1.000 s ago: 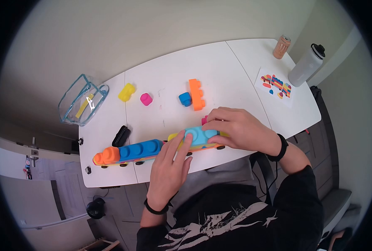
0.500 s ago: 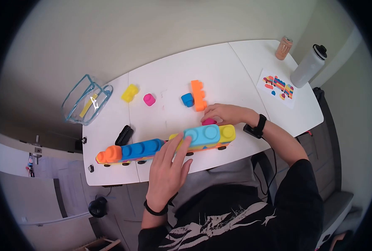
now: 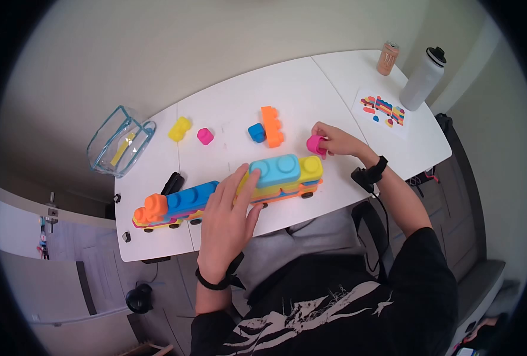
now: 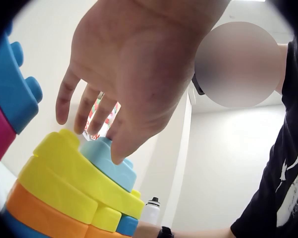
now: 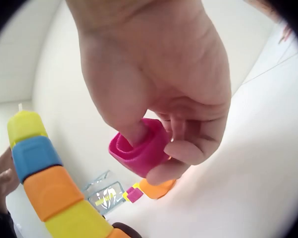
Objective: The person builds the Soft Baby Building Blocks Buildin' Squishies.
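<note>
My right hand (image 3: pixel 341 142) pinches a small magenta block (image 5: pixel 151 157) beside the right end of the train. In the right wrist view its hollow side faces up, with my thumb inside and my fingers around the outside. My left hand (image 3: pixel 220 222) lies with extended fingers over the train, fingertips at the light blue block (image 3: pixel 282 168) on top. Under that block are yellow (image 4: pixel 64 183) and orange (image 4: pixel 45 210) layers on black wheels. Farther left, a car with a long blue block (image 3: pixel 192 199) joins an orange-topped front (image 3: pixel 155 206), partly hidden by my left hand.
Behind the train lie an orange block (image 3: pixel 271 127), a blue block (image 3: pixel 255 133), another magenta block (image 3: pixel 205 136) and a yellow block (image 3: pixel 179 129). A clear bag (image 3: pixel 106 148) and black case (image 3: pixel 172 183) are left. A picture sheet (image 3: pixel 383 111), bottle (image 3: pixel 420 80) and can (image 3: pixel 388 58) stand right.
My right hand has left the train's right end, taken hold of the magenta block behind it, and moved right with it. My left hand has stayed at the light blue block.
</note>
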`<action>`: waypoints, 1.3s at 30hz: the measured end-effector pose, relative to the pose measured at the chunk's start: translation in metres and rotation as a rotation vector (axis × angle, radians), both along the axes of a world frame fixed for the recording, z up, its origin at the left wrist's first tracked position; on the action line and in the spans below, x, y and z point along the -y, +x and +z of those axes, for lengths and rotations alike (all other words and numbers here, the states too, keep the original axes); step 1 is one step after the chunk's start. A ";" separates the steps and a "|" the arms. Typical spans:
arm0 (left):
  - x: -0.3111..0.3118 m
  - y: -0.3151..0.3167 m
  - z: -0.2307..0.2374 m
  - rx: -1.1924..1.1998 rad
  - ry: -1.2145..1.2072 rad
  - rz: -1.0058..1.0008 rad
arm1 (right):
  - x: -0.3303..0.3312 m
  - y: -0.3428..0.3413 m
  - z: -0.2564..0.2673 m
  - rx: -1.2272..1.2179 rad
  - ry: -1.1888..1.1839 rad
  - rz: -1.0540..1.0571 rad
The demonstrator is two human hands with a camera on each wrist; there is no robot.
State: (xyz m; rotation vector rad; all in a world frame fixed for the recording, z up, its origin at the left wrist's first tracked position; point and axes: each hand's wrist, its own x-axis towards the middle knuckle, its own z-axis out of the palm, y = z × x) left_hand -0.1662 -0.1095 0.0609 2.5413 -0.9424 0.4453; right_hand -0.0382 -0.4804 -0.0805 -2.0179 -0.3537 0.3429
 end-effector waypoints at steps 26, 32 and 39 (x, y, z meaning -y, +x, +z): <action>-0.006 -0.007 -0.008 0.023 -0.089 -0.038 | -0.051 -0.121 0.105 0.374 0.555 -0.156; -0.009 -0.009 -0.006 0.035 -0.093 -0.054 | -0.067 -0.125 0.111 0.561 0.099 -0.130; -0.007 -0.008 -0.009 0.034 -0.093 -0.054 | -0.071 -0.119 0.122 0.608 -0.081 -0.113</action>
